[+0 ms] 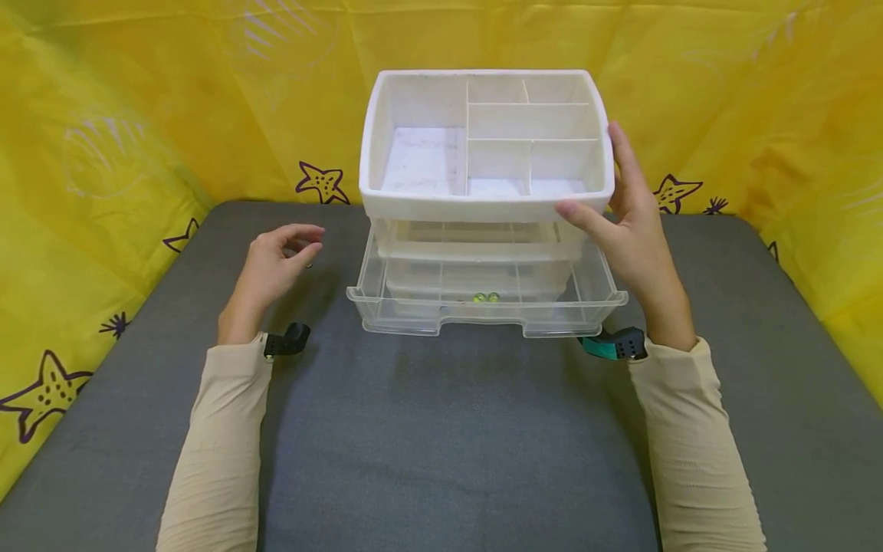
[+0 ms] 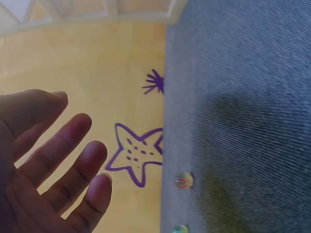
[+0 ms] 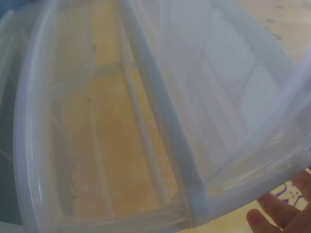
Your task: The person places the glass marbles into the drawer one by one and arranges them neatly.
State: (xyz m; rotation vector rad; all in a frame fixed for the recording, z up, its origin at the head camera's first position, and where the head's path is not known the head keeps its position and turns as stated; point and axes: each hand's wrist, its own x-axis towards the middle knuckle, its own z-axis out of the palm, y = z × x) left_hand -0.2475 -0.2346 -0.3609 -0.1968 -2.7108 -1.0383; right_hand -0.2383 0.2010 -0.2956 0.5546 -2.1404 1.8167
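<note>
Head view shows the right hand [image 1: 638, 230] holding the right side of a white plastic organizer [image 1: 486, 146], thumb on its front rim. Its clear bottom drawer [image 1: 486, 307] is pulled out, with two marbles [image 1: 486, 297] inside, between the hands. The left hand [image 1: 276, 264] hovers with loose fingers, holding nothing, over the grey worktop [image 1: 448, 429]. A yellow star cloth [image 1: 138, 138] stands behind the hands.

Two marbles [image 1: 486, 297] in the open drawer [image 1: 487, 307] too small to make out, right hand [image 1: 635, 222] fingers hidden behind the organizer [image 1: 486, 146], elbows cut off at the near edge.
</note>
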